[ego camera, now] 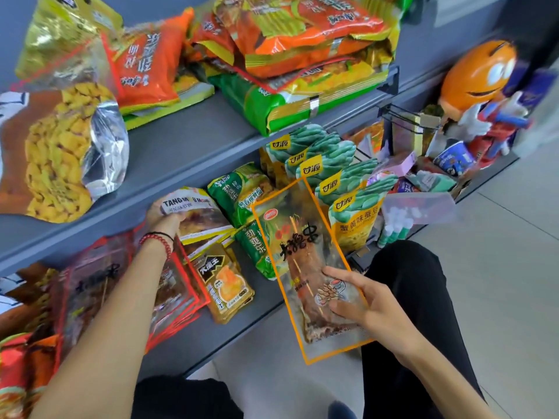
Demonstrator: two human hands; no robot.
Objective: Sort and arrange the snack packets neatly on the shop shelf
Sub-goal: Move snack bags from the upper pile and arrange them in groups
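My right hand [360, 297] grips an orange-edged clear packet [302, 255] with a skewer snack inside, held tilted in front of the lower shelf [242, 322]. Reaching under the upper shelf, my left hand [165, 217] grips the top of a packet labelled TANG [193, 213] that lies on the lower shelf. Red-edged clear packets [172, 294] lie under my left forearm. A small brown and yellow packet [225, 282] lies between the two hands.
Green packets [245, 195] and a row of upright teal and yellow packets [341, 189] stand on the lower shelf. The upper shelf [187, 146] carries orange, green and yellow bags. An orange mascot figure [475, 77] stands at the right. Tiled floor is at the right.
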